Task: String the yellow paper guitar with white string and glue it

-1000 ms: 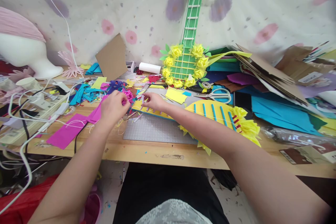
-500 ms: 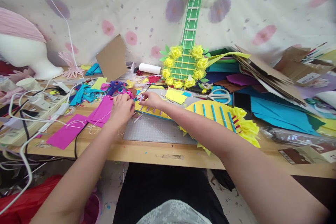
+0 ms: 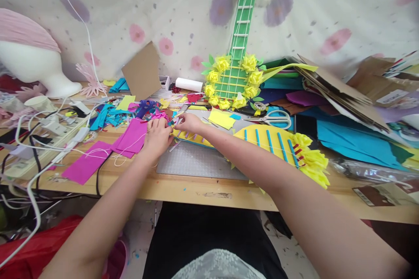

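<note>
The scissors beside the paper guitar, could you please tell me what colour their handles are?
The scissors have pale turquoise handles, visible in the head view.

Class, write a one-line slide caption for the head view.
Both hands, left hand and right hand, meet at the yellow foam guitar on a cluttered craft table.

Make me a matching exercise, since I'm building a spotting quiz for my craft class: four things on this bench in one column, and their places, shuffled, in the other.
Things
1. scissors
2. white foam head
3. green paper guitar
4. magenta paper sheet

Places
A. leaning upright against the flowered cloth
B. far left, at the back of the table
C. flat near the table's front edge, left of the grey cutting mat
D. lying right of the yellow paper square

Pairs: 1-D, 2-B, 3-A, 4-C
</note>
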A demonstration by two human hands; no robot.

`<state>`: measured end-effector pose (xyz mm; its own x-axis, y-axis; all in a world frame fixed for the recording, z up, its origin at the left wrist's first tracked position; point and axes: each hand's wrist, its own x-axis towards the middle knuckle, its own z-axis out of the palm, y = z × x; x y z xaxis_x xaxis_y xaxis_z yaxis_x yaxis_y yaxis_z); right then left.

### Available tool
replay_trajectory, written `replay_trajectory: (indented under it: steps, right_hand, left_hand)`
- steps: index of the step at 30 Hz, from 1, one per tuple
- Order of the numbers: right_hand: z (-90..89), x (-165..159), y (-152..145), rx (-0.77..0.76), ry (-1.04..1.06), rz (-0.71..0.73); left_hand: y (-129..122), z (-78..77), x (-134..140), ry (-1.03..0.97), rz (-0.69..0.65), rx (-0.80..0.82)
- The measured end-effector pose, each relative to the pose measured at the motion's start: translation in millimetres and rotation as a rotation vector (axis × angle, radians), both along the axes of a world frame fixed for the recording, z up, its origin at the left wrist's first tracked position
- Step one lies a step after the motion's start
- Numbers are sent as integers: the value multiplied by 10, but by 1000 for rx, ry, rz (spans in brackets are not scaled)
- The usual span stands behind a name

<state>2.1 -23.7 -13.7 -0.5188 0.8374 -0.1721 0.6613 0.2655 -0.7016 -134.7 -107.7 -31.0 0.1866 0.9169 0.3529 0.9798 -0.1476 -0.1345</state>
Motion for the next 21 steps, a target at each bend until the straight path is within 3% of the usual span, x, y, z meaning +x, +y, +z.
replay_trajectory:
  steps: [3, 9, 15, 18, 21]
  right_hand:
    - [-42, -1, 32, -6, 19, 14]
    - [-121, -41, 122, 72, -11, -24]
    - [-70, -21, 67, -27, 16, -42]
    - [-53, 5, 38, -14, 6, -31]
    - [-55, 21, 32, 18, -28, -18]
  left_hand:
    - [33, 35, -14, -62, 1, 22]
    - [-3, 246, -244, -158, 95, 144]
    - [14, 106, -84, -45, 4, 5]
    - [49, 71, -10, -97, 0, 41]
    - [48, 171, -81, -239, 75, 158]
